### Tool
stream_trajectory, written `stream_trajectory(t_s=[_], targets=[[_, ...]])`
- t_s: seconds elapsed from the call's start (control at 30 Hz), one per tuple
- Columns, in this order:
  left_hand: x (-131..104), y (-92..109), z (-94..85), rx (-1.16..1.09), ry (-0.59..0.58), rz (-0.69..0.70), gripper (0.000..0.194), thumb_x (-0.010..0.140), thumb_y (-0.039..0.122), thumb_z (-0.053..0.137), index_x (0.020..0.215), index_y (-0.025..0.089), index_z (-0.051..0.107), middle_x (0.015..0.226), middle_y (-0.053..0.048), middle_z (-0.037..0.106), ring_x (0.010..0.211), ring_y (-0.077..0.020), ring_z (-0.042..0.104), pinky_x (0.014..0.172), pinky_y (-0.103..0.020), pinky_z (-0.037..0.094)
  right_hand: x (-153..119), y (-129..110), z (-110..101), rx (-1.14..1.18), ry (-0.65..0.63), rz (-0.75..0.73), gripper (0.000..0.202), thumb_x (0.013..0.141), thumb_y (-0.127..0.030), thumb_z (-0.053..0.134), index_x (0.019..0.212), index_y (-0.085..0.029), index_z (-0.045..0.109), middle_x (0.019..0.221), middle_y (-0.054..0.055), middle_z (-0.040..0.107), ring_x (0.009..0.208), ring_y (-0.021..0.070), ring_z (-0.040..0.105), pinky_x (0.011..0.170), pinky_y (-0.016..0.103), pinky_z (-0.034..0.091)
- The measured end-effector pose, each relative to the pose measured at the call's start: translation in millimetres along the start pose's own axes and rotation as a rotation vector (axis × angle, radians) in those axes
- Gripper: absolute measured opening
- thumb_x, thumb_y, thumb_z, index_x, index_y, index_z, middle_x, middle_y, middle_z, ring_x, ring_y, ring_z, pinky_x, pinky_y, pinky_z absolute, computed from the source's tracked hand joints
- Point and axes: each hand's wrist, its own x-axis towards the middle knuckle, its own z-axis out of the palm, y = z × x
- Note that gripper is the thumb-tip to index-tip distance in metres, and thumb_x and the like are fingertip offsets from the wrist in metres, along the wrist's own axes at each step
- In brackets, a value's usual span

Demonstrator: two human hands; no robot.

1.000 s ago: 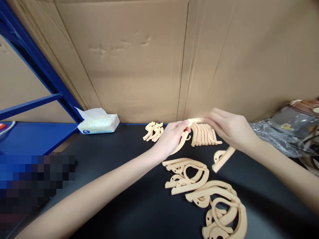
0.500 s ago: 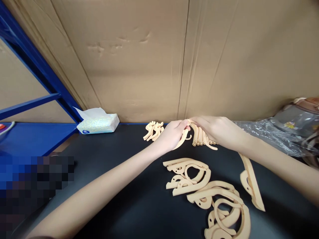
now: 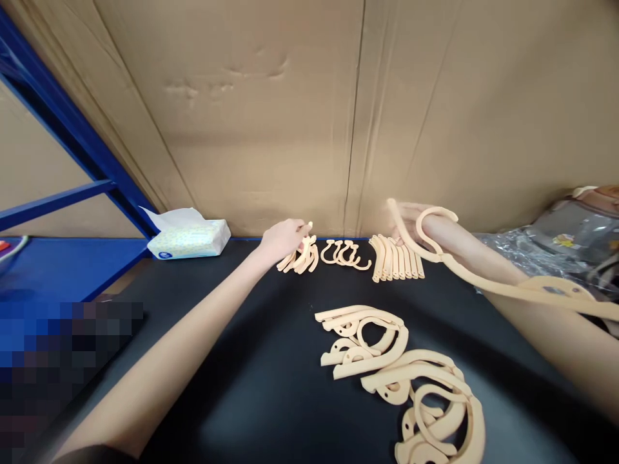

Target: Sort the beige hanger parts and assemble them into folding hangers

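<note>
My left hand [image 3: 286,237] reaches over the left pile of small curved beige pieces [image 3: 304,259] at the table's far edge. Its fingers are pinched round one curved hanger piece, whose tip pokes up past them. Raised on the right, my right hand [image 3: 410,216] is closed on a beige folding hanger [image 3: 476,281], hook uppermost, with one arm stretching toward the right edge. Between the hands lie several loose hooks [image 3: 343,252] and a row of curved arm pieces [image 3: 397,259]. My right fingers are partly hidden behind the hanger.
Several folded beige hangers [image 3: 430,374] lie overlapped on the black table [image 3: 242,367] nearer me. A tissue pack [image 3: 191,237] stands at the far left beside a blue metal frame [image 3: 82,129]. Clear plastic wrapping [image 3: 512,248] lies at right. A cardboard wall [image 3: 261,142] rises behind.
My hands have parted. The left moved left to the pile; the right lifted a hanger that was lying on the right of the table. The hooks and arm row are now uncovered.
</note>
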Motion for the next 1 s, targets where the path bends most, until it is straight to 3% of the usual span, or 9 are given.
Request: stream_trajectory(t_s=[0.13, 0.23, 0.33, 0.43, 0.53, 0.63, 0.77, 0.9, 1.0], targets=[[2.1, -13.4, 5.5, -0.031, 0.144, -0.062, 0.033, 0.084, 0.048, 0.053, 0.093, 0.017, 0.061, 0.083, -0.009, 0.068, 0.092, -0.0281, 0.061, 0.073, -0.030, 0.041, 4.5, 11.5, 4.1, 0.016, 0.162, -0.011, 0.029, 0.088, -0.045, 0.044, 0.095, -0.022, 0.059, 0.092, 0.010, 0.070, 0.077, 0.0234, 0.066, 0.061, 0.037, 0.054], [-5.2, 1.7, 6.3, -0.113, 0.215, -0.001, 0.053, 0.089, 0.061, 0.034, 0.105, 0.018, 0.061, 0.105, -0.012, 0.065, 0.109, -0.0282, 0.054, 0.081, -0.030, 0.041, 10.2, 17.3, 4.2, 0.034, 0.240, -0.016, 0.020, 0.089, -0.035, 0.039, 0.094, -0.022, 0.053, 0.107, 0.013, 0.068, 0.093, 0.0255, 0.066, 0.069, 0.040, 0.056], [-9.3, 19.5, 6.8, -0.505, -0.147, 0.074, 0.081, 0.088, 0.068, 0.006, 0.086, 0.016, 0.069, 0.098, -0.012, 0.067, 0.095, -0.0230, 0.061, 0.072, -0.027, 0.045, 11.0, 20.1, 4.8, 0.080, 0.358, -0.048, 0.008, 0.086, -0.027, 0.040, 0.089, -0.023, 0.046, 0.114, 0.013, 0.064, 0.106, 0.0244, 0.062, 0.074, 0.039, 0.056], [-10.2, 28.2, 10.1, -1.037, -0.519, 0.053, 0.066, 0.086, 0.069, 0.034, 0.085, 0.012, 0.068, 0.096, -0.013, 0.067, 0.083, -0.0190, 0.063, 0.066, -0.025, 0.047, 8.7, 20.7, 6.7, 0.132, 0.446, -0.077, 0.002, 0.082, -0.025, 0.043, 0.083, -0.024, 0.041, 0.108, 0.011, 0.065, 0.104, 0.0230, 0.063, 0.073, 0.037, 0.056], [-11.7, 31.0, 11.5, -1.354, -0.501, 0.079, 0.025, 0.084, 0.035, 0.063, 0.096, 0.013, 0.065, 0.097, -0.007, 0.067, 0.089, -0.0155, 0.065, 0.080, -0.026, 0.050, 7.2, 20.1, 8.9, 0.107, 0.428, -0.091, 0.015, 0.074, -0.022, 0.052, 0.080, -0.024, 0.039, 0.097, 0.006, 0.065, 0.092, 0.0206, 0.065, 0.071, 0.035, 0.056], [-15.0, 34.9, 8.7, -1.507, -0.434, 0.088, 0.017, 0.083, 0.017, 0.064, 0.100, 0.014, 0.063, 0.106, -0.007, 0.066, 0.097, -0.0164, 0.066, 0.090, -0.029, 0.050, 6.0, 19.2, 11.9, -0.104, 0.253, -0.104, 0.024, 0.066, -0.020, 0.062, 0.083, -0.021, 0.046, 0.089, 0.004, 0.064, 0.079, 0.0181, 0.064, 0.069, 0.034, 0.054], [-19.9, 42.7, 6.8, -1.482, -0.476, -0.023, 0.013, 0.083, 0.011, 0.062, 0.095, 0.014, 0.061, 0.111, -0.009, 0.066, 0.088, -0.0128, 0.067, 0.066, -0.017, 0.053, 0.1, 16.9, 18.5, -0.505, 0.080, -0.207, 0.027, 0.074, -0.022, 0.058, 0.101, -0.018, 0.055, 0.090, 0.005, 0.065, 0.069, 0.0155, 0.060, 0.065, 0.032, 0.050], [-23.3, 47.5, 7.2, -1.495, -0.634, -0.123, 0.011, 0.087, 0.014, 0.056, 0.093, 0.011, 0.064, 0.097, -0.009, 0.066, 0.067, -0.0074, 0.060, 0.050, -0.014, 0.047, -7.5, 15.1, 24.0, -0.931, 0.125, -0.350, 0.026, 0.091, -0.027, 0.042, 0.112, -0.019, 0.056, 0.094, 0.006, 0.067, 0.070, 0.0179, 0.062, 0.059, 0.029, 0.043], [-24.2, 47.1, 5.3, -1.531, -0.757, -0.088, 0.014, 0.086, 0.018, 0.056, 0.093, 0.010, 0.066, 0.084, -0.007, 0.061, 0.056, -0.0052, 0.050, 0.035, -0.012, 0.032, -10.3, 17.4, 25.6, -1.161, 0.142, -0.403, 0.031, 0.096, -0.028, 0.033, 0.111, -0.018, 0.058, 0.097, 0.009, 0.067, 0.077, 0.0211, 0.064, 0.052, 0.027, 0.036]])
